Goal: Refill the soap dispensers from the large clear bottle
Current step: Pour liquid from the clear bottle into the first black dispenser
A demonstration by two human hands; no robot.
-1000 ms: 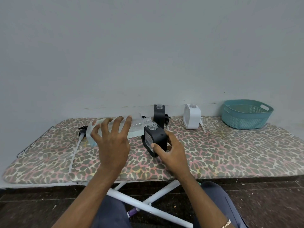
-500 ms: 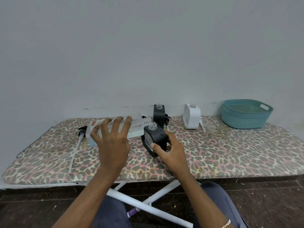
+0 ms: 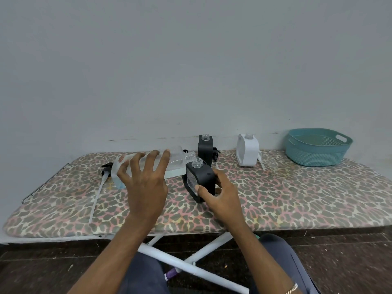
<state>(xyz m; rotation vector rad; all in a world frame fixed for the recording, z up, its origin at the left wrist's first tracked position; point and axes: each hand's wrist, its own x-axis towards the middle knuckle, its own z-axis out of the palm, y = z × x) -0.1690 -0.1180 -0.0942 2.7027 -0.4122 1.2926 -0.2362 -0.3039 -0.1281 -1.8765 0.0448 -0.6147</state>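
Observation:
The large clear bottle (image 3: 176,164) is tipped on its side, and my left hand (image 3: 146,183) grips it from above. Its open neck points right, just over the mouth of a black soap dispenser (image 3: 200,177). My right hand (image 3: 220,194) holds that dispenser by its lower right side, tilted toward the bottle. A second black dispenser (image 3: 205,148) stands upright behind, uncapped. Further right stands a white dispenser (image 3: 247,152), also uncapped.
Everything rests on an ironing board with a leopard-print cover (image 3: 297,198). A black pump head with a long tube (image 3: 101,181) lies at the left. Another pump tube (image 3: 261,163) lies beside the white dispenser. A teal basket (image 3: 318,147) sits at the back right against the wall.

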